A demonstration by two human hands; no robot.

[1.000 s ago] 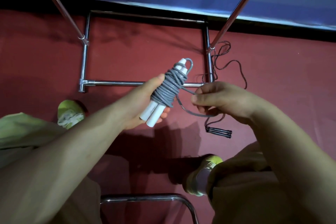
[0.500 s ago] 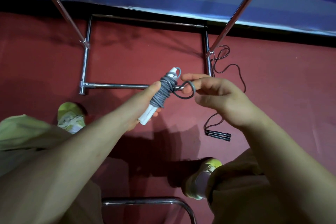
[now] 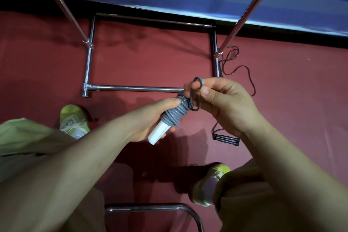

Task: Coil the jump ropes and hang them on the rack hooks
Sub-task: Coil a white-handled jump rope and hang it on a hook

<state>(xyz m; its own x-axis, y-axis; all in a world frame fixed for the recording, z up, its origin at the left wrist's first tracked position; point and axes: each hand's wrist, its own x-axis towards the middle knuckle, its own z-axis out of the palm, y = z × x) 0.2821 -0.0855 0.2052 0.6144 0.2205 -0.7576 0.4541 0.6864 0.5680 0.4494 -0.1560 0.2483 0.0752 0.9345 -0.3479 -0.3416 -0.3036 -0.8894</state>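
Observation:
My left hand [image 3: 150, 118] grips a grey jump rope [image 3: 175, 115] wound tightly round its two white handles, thumb pressed on the coil. My right hand [image 3: 226, 103] pinches the rope's last grey loop at the top end of the bundle, fingers curled round it. A second jump rope [image 3: 248, 81], thin and black, lies loose on the red floor to the right, its black handles [image 3: 227, 139] side by side below my right hand. The chrome rack [image 3: 131, 87] stands ahead; its base bars lie on the floor and two uprights rise out of frame. No hooks are visible.
Red floor runs to a blue wall at the back. My feet in yellow-green shoes [image 3: 73, 121] stand either side, the right foot [image 3: 211, 184] near the black handles. A curved chrome tube [image 3: 150, 208] sits at the bottom edge.
My right hand has brought the loose grey tail up from beside the bundle to its top end, shortening it into a small loop. The bundle has shifted right and tilted.

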